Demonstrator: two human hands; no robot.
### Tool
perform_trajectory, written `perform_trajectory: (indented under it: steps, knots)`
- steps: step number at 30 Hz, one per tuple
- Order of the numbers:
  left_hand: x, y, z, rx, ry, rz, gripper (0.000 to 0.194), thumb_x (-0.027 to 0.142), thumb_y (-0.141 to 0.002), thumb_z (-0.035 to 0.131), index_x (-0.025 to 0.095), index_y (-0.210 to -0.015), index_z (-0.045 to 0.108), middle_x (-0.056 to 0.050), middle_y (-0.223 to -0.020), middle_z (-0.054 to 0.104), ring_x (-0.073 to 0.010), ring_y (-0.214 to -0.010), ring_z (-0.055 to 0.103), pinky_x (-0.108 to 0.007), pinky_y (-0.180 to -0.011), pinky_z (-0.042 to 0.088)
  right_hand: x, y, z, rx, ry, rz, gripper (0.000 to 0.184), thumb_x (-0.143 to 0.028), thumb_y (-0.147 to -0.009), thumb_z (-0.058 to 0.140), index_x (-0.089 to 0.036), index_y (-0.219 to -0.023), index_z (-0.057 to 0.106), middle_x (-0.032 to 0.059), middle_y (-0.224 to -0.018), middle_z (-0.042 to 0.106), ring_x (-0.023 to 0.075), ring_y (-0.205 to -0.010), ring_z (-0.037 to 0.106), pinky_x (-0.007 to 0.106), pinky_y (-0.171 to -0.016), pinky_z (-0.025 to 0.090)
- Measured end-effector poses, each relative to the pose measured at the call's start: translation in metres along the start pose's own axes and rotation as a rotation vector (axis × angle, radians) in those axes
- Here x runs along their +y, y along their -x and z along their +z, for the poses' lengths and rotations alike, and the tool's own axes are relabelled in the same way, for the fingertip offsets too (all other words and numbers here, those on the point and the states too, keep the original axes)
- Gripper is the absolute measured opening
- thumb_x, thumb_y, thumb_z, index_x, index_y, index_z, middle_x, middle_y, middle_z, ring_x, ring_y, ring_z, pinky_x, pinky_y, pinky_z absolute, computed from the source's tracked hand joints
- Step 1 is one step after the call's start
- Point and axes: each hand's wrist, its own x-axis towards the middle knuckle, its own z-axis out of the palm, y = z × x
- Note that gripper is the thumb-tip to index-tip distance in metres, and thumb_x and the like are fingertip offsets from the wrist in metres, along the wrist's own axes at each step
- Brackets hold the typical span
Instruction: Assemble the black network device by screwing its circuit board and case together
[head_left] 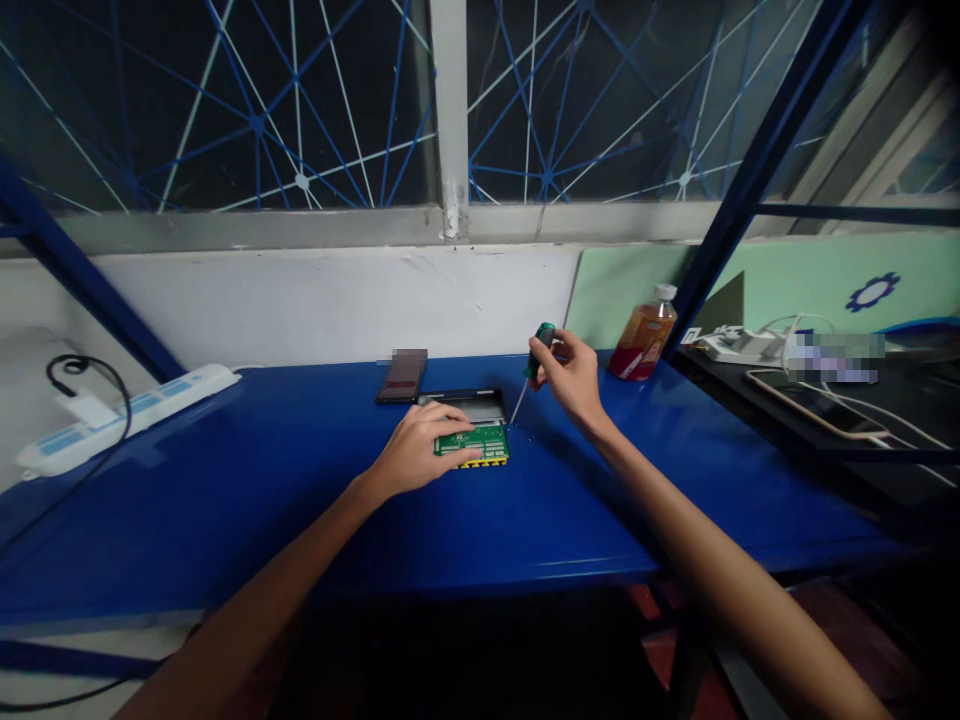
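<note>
My right hand grips the green and black handle of a screwdriver, its thin shaft slanting down and left. The tip is near the right edge of a green circuit board; whether it touches anything is too small to tell. Yellow parts line the board's near edge. My left hand lies over the board's left side, thumb and fingers closed on its edges. Just behind the board is a dark, flat casing, partly covered by my left fingers. A few tiny shiny bits, perhaps screws, lie right of the board.
A dark phone lies behind my left hand. At the back right stands a bottle of reddish drink. A white power strip sits at the left on the blue table. Another phone and white cables lie at the right.
</note>
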Motion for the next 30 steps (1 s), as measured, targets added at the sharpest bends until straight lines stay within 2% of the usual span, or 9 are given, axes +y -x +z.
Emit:
perform_trajectory:
  steps: [4,8,14,19,30]
  knots:
    - [0.003,-0.002,0.002,0.068,0.095,-0.043,0.027,0.047,-0.081,0.069,0.025,-0.096,0.074,-0.004,-0.099,0.073,-0.0217,-0.092,0.066,-0.04,-0.084,0.047,-0.012,0.007,0.008,-0.082,-0.238,0.088,0.039,-0.054,-0.081,0.061,-0.019,-0.097,0.056,-0.003,-0.056,0.056,0.0158,-0.046,0.061,0.031,-0.048,0.053]
    - [0.004,-0.004,0.001,0.098,0.109,-0.043,0.027,0.046,-0.077,0.074,0.024,-0.093,0.075,-0.003,-0.094,0.074,-0.0215,-0.089,0.066,-0.04,-0.082,0.049,-0.016,0.013,0.015,-0.156,-0.345,0.152,0.036,-0.053,-0.081,0.061,-0.02,-0.094,0.052,0.0004,-0.061,0.063,0.0178,-0.052,0.065,0.032,-0.05,0.055]
    - [0.0,-0.004,0.0,0.142,0.159,-0.025,0.02,0.041,-0.08,0.073,0.022,-0.085,0.076,-0.004,-0.085,0.074,-0.0199,-0.082,0.066,-0.037,-0.077,0.051,-0.016,0.016,0.019,-0.188,-0.388,0.158,0.032,-0.05,-0.082,0.061,-0.021,-0.094,0.05,0.0014,-0.066,0.065,0.0189,-0.058,0.067,0.033,-0.053,0.056]
    - [-0.002,-0.003,0.0,0.163,0.121,-0.018,0.015,0.038,-0.081,0.071,0.024,-0.081,0.076,-0.003,-0.083,0.074,-0.021,-0.085,0.066,-0.041,-0.082,0.05,-0.017,0.017,0.019,-0.191,-0.358,0.168,0.033,-0.051,-0.083,0.059,-0.022,-0.095,0.05,0.0024,-0.068,0.066,0.0201,-0.063,0.069,0.034,-0.056,0.058]
    - [-0.003,-0.002,0.0,0.164,0.106,-0.003,0.009,0.029,-0.083,0.07,0.023,-0.079,0.075,-0.001,-0.082,0.075,-0.0191,-0.085,0.066,-0.037,-0.084,0.047,-0.023,0.019,0.019,-0.18,-0.413,0.153,0.035,-0.049,-0.08,0.064,-0.02,-0.096,0.053,0.0012,-0.065,0.065,0.0188,-0.059,0.067,0.034,-0.054,0.056]
